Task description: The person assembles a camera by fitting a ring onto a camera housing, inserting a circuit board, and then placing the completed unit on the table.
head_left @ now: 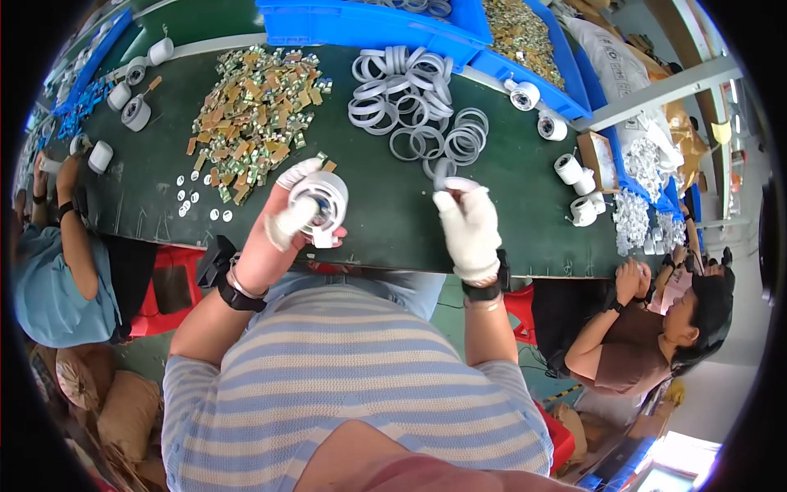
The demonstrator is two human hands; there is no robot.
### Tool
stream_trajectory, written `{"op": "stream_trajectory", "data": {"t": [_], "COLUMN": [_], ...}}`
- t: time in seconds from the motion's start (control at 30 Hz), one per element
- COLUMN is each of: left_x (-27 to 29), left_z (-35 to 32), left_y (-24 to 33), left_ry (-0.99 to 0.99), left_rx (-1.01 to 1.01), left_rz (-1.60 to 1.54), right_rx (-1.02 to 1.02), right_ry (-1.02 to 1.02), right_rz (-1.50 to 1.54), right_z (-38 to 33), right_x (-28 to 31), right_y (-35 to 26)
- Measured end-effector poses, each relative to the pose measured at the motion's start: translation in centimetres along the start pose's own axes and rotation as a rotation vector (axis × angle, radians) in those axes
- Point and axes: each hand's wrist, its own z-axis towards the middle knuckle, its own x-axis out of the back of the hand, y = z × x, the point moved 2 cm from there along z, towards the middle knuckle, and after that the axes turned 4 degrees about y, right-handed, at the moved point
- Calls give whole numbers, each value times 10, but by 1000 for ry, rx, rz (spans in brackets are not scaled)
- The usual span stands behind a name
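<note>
My left hand (283, 215), with white covers on some fingers, is closed round a white round housing (332, 197). The housing's hollow side with dark inner parts faces up, and a small square tab sticks out at its lower edge. A small circuit board (322, 161) shows just beyond the left fingertips; I cannot tell whether they hold it. My right hand (471, 230), in a white glove, is closed on a grey ring (443, 170) at the near end of the ring pile (410, 94). The glove partly hides that ring.
A heap of small circuit boards (254, 111) lies left of the rings, with several white discs (193, 190) beside it. Blue bins (369, 29) line the far edge. Finished-looking white housings (574, 176) stand at right. Co-workers (61, 271) sit on both sides.
</note>
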Motion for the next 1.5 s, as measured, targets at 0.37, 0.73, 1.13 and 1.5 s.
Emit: {"op": "stream_trajectory", "data": {"t": [0.37,0.73,1.13,1.5], "left_x": [-29,-20,-1,-10], "left_z": [-2,-7,-4,-11], "left_y": [1,21,-19,-22], "left_ry": [-186,-480,-304,-185], "left_rx": [-714,-349,145,80], "left_rz": [1422,1219,-171,106], "right_rx": [-780,132,-383,-290], "right_ry": [-482,-361,-594,-574], "right_rz": [1831,842,896,716], "right_z": [-35,-12,-18,-19], "right_x": [-18,0,0,-1], "right_y": [-54,-72,-98,-96]}}
